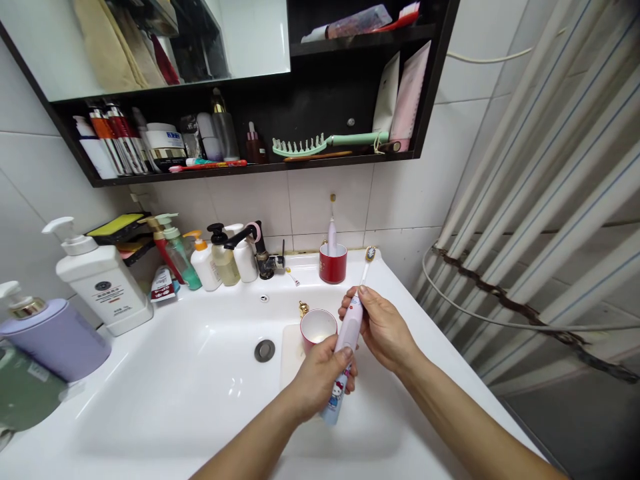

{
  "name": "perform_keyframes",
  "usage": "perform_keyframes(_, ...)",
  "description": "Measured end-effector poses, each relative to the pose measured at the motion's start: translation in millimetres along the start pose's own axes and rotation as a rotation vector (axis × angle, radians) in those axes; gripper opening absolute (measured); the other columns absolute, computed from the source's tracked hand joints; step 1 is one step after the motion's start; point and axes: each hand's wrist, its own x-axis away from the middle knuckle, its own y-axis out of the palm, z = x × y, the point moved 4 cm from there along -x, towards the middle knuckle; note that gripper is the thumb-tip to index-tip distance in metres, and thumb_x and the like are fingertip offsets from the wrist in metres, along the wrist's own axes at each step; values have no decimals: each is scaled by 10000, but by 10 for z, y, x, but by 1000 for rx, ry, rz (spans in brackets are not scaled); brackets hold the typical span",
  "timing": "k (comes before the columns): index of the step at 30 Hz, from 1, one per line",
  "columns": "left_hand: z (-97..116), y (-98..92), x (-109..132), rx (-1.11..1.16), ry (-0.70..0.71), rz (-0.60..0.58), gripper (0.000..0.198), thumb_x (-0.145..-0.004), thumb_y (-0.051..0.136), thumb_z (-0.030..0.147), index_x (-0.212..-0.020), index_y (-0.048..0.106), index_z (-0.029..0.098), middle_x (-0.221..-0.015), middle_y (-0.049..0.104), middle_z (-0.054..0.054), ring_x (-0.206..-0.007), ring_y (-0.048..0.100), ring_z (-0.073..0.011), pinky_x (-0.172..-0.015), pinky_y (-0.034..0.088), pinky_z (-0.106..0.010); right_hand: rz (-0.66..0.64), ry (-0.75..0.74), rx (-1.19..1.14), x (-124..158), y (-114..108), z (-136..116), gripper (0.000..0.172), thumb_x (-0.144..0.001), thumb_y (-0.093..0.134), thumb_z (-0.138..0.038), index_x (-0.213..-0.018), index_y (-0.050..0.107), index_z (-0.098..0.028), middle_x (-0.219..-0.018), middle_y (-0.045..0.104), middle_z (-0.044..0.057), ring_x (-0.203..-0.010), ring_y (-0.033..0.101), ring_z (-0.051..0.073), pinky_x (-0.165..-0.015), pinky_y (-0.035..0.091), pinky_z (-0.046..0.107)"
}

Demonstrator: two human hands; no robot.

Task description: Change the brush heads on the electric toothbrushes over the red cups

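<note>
On my head-camera feed I read both hands as closed around one object, a pink-and-white electric toothbrush (pixel 350 330) with a Hello Kitty print on its lower handle. The left hand (pixel 320 377) wraps the handle's lower section, thumb across the front, and the handle's base end projects below that grip. The right hand (pixel 383 327) holds the upper section, its fingertips (pixel 361 292) pinched on the handle just under the neck. Long-axis check: the toothbrush lies tilted, running from the base end near me up and away to the right, and the brush head (pixel 370 255) stands clear beyond the right hand, so the right hand is the nearer to the head and the left hand the nearer to the base. Both hands are held over a white ceramic basin (pixel 165 320). Just beyond the left hand and touching neither hand, a red cup with a white interior (pixel 317 328) stands in the basin. Further out past the hands, a red mug (pixel 333 265) on the basin's far edge holds a second electric toothbrush (pixel 331 237) upright, and a black faucet (pixel 257 250) stands to the left of the mug, beside a row of pump bottles (pixel 225 263)
</note>
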Motion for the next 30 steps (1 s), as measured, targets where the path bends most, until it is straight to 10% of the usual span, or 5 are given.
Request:
perform_keyframes(19,-39,-57,-28,-384,103,160,175,-706,335,328,-677,377,160,-585,419,31,-446,386,-40,-449,320,-183,175,-67,95,-9,-73,19,213,-615,505,-366,-643,503,-154,-562,541,-14,-522,510,90,-532,418,226)
perform_keyframes(30,-58,-23,-34,-95,-7,87,223,-693,341,366,-693,362,144,-543,414,34,-377,378,-29,-399,289,-177,76,29,157,-45,-86,3,221,-619,490,-373,-634,508,-154,-563,537,-13,-521,505,86,-509,404,214)
